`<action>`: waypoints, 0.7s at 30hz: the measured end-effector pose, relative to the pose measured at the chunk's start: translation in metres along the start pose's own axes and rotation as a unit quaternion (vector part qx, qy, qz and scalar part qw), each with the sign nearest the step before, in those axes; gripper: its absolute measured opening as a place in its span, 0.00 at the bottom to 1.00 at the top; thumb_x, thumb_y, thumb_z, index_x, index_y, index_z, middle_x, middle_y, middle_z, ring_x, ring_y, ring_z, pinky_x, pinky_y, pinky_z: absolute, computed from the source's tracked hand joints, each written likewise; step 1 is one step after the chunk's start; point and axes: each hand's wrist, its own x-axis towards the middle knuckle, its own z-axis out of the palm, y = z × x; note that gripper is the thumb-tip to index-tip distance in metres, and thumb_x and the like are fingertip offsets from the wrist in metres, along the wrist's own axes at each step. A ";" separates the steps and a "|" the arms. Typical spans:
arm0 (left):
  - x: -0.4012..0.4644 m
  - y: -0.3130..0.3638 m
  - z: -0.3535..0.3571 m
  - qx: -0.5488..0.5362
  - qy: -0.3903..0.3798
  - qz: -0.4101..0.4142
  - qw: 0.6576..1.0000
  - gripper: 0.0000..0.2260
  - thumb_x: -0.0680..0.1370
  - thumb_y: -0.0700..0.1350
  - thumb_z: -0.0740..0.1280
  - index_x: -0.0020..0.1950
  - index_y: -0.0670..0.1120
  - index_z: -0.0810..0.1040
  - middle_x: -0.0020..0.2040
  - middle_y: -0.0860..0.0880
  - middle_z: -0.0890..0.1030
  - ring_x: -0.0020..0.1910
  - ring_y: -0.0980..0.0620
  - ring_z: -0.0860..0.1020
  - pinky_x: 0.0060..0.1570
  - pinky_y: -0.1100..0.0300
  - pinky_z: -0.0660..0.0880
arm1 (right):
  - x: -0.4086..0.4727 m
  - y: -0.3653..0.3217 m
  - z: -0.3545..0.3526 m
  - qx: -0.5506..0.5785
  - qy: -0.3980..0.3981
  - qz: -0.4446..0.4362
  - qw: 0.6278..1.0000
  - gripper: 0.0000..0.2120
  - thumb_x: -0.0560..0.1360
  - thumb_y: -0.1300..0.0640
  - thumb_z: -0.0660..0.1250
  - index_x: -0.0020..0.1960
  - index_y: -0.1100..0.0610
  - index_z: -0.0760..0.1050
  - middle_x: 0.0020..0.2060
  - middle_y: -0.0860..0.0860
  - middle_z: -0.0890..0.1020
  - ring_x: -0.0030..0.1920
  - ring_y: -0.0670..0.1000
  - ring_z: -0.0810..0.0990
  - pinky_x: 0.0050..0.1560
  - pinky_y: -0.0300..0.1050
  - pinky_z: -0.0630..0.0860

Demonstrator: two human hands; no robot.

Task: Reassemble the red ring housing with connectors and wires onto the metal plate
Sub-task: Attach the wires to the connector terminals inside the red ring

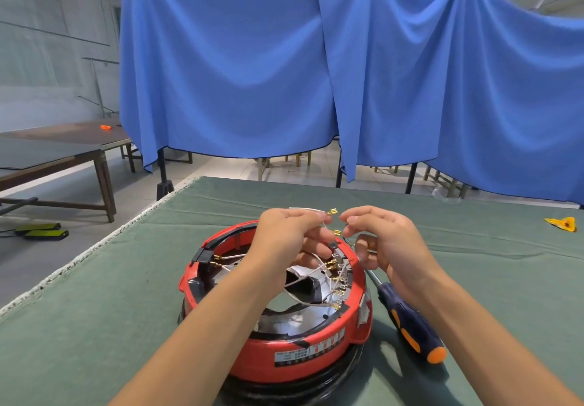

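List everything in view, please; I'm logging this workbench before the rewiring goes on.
Red plastic ring housing: one, red with black trim, near centre of the table.
Shiny metal plate: one, silver, inside the housing.
Brass spade connectors: several, gold; one raised between the hands, others along the housing's right inner rim.
Thin white wires: several, white, crossing inside the housing.
Screwdriver: one, dark blue and orange handle, right of the housing.
Green cloth-covered table: one.
Yellow scrap: one, far right of the table.
Blue curtains: blue, behind the table.
Left hand: pinching a wire.
Right hand: pinching a wire.
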 end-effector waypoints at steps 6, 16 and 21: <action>-0.002 0.000 0.000 0.024 -0.021 0.014 0.999 0.05 0.77 0.41 0.67 0.45 0.42 0.81 0.31 0.46 0.82 0.26 0.52 0.78 0.22 0.64 0.71 | 0.000 0.004 0.001 -0.017 -0.001 -0.026 1.000 0.04 0.74 0.57 0.69 0.44 0.58 0.79 0.27 0.47 0.79 0.21 0.45 0.70 0.20 0.35 0.64; -0.001 0.005 0.001 -0.047 -0.048 -0.033 0.997 0.22 0.80 0.55 0.56 0.49 0.39 0.82 0.44 0.42 0.85 0.36 0.47 0.83 0.26 0.60 0.77 | -0.002 -0.001 -0.005 -0.035 0.004 -0.119 0.992 0.01 0.72 0.64 0.70 0.42 0.59 0.79 0.31 0.52 0.84 0.24 0.49 0.79 0.21 0.36 0.71; 0.002 0.005 -0.005 -0.060 -0.035 -0.066 0.995 0.24 0.79 0.59 0.59 0.49 0.39 0.82 0.43 0.41 0.85 0.37 0.46 0.84 0.26 0.60 0.77 | -0.002 -0.001 -0.006 -0.107 -0.004 -0.146 0.983 0.06 0.71 0.68 0.71 0.40 0.58 0.81 0.30 0.50 0.84 0.27 0.46 0.79 0.25 0.37 0.74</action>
